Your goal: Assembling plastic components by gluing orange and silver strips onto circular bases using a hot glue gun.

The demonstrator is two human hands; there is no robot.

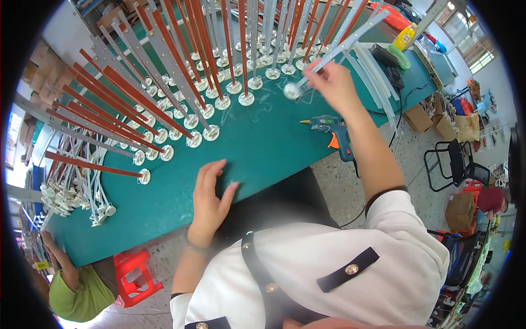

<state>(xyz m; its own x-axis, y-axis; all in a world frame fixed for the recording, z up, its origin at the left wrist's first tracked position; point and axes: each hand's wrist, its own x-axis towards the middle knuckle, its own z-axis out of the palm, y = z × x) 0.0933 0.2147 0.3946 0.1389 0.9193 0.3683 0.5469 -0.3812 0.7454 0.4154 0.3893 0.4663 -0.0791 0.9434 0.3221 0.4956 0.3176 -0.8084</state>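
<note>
While working over a smooth green tabletop (257, 129), pinching a slim grey strip (350, 41) in the right hand (331, 85), thumb and fingers closed near its lower end! Just left of those fingertips, catching sight of a round white base (292, 91) at the strip's foot, hovering over the green or touching it: cannot tell which. Slanting up past the knuckles with the strip's long end, away to the right. Over to the left hand (211, 192): holding nothing, fingers loosely curved, thumb spread well apart, poised by the near edge, well away from that strip.

On to labels: above and to the right of the right hand, spotting one on a yellow bottle (404, 37), too small to read.

And now textures! Below the right hand, picking out a teal glue gun (331, 127), hard plastic by its look, with orange trigger, tapered nozzle aimed left and handle poking past the edge. Right of the same hand, noting long, whitish, glossy strips (372, 74) lying side by side. Ahead of both hands, taking in row upon row of rust-brown strips (93, 164) and grey ones, flat and narrow, rising from white discs (246, 99). Far left of the left hand, finding a tangled heap of white pieces (60, 194) with thin, pale stems.
</note>
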